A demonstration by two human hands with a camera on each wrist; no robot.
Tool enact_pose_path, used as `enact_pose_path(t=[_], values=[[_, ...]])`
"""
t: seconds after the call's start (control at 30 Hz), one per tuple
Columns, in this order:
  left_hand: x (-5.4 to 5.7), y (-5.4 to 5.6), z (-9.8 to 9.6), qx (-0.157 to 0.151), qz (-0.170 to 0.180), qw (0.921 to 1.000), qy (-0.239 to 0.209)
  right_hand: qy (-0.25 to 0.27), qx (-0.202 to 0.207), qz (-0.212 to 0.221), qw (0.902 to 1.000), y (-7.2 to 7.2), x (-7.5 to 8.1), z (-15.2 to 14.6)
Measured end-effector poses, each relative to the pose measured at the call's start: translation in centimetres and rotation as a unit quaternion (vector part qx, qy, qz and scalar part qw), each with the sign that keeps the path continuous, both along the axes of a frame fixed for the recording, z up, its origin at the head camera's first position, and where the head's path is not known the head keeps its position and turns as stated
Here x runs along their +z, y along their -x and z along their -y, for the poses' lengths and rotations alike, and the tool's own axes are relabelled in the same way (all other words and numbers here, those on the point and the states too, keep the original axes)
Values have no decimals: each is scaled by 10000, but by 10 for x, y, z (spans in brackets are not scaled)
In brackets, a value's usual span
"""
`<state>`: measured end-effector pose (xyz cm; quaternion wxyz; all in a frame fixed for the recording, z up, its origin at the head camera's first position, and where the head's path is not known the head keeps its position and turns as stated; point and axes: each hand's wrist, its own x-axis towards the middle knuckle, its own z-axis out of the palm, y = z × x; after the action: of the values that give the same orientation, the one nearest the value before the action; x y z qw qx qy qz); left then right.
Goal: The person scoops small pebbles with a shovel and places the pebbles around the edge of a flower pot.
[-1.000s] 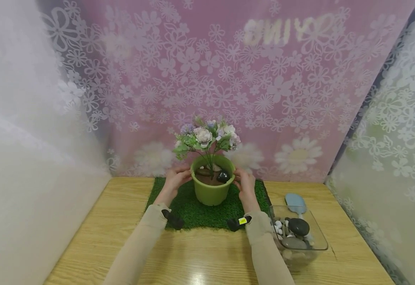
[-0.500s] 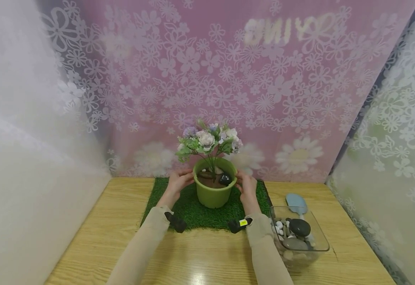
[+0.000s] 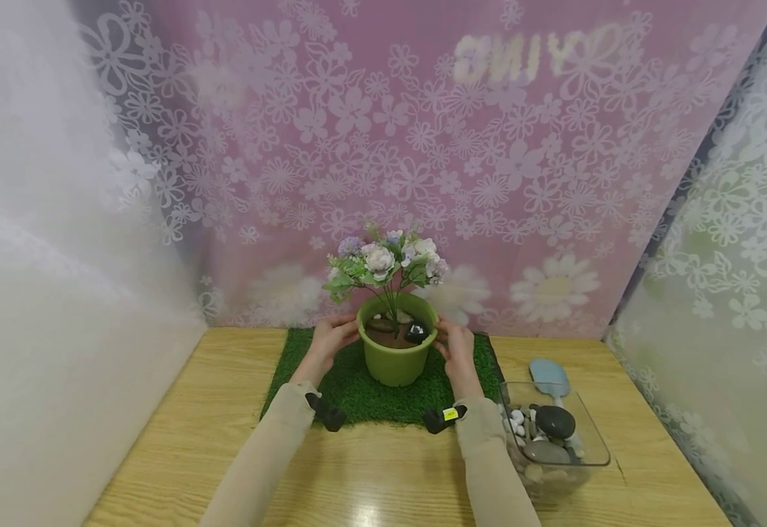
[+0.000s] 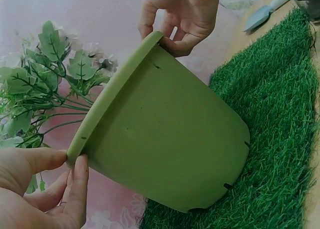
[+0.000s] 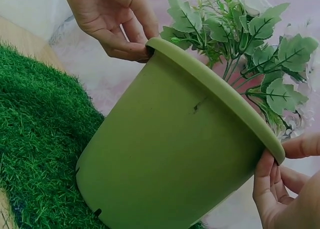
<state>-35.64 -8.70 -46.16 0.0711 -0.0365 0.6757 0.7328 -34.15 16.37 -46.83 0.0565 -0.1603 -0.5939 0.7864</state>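
Note:
A green flower pot [image 3: 394, 364] stands upright over a mat of artificial grass [image 3: 337, 399]. White and lilac flowers [image 3: 380, 262] with green leaves rise from the brown fill inside it, where a glossy black stone [image 3: 416, 332] and a few paler stones lie. My left hand [image 3: 328, 342] pinches the pot's rim on the left side, thumb above and fingers below, as the left wrist view shows. On the opposite side my right hand [image 3: 457, 350] pinches the rim the same way; the right wrist view shows its fingertips [image 5: 267, 164] under the lip.
At the right of the wooden table [image 3: 179, 432] stands a clear container [image 3: 596, 432] of white, grey and black stones, close to the right forearm. A blue trowel [image 3: 550, 377] lies behind it. A pink flowered curtain [image 3: 383, 146] hangs behind the mat.
Both hands and the pot have shifted slightly right and toward me since a second ago. Over the last half second they have hardly moved; the grip on the rim stays the same.

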Motion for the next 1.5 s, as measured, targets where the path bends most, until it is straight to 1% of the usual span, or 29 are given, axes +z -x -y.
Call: enact_pose_path(t=[0.23, 0.4, 0.67, 0.9, 1.23, 1.3, 1.4, 1.5], values=[[1, -2, -1, -12, -46, 10000, -46, -14, 37, -25, 10000, -1, -3, -1], [-2, -2, 0, -38, -96, 9999, -10, 6, 23, -26, 10000, 0, -3, -1], [0, -1, -1, -20, -47, 10000, -5, 42, 88, -13, 10000, -2, -2, -1], [1, -1, -2, 2, 17, 10000, -55, 33, 150, -93, 9998, -3, -2, -1], [1, -2, -3, -5, -2, 10000, -87, 13, 114, -127, 9999, -3, -3, 0], [1, -3, -3, -7, -33, 9999, -101, -48, 93, -156, 9998, -4, -4, 0], [0, -5, -2, 0, -75, 9999, -131, -313, 37, -226, 9992, -5, -4, 1], [0, -9, 0, 69, -100, 9998, -153, -768, -141, -339, 9964, -9, -2, 2]])
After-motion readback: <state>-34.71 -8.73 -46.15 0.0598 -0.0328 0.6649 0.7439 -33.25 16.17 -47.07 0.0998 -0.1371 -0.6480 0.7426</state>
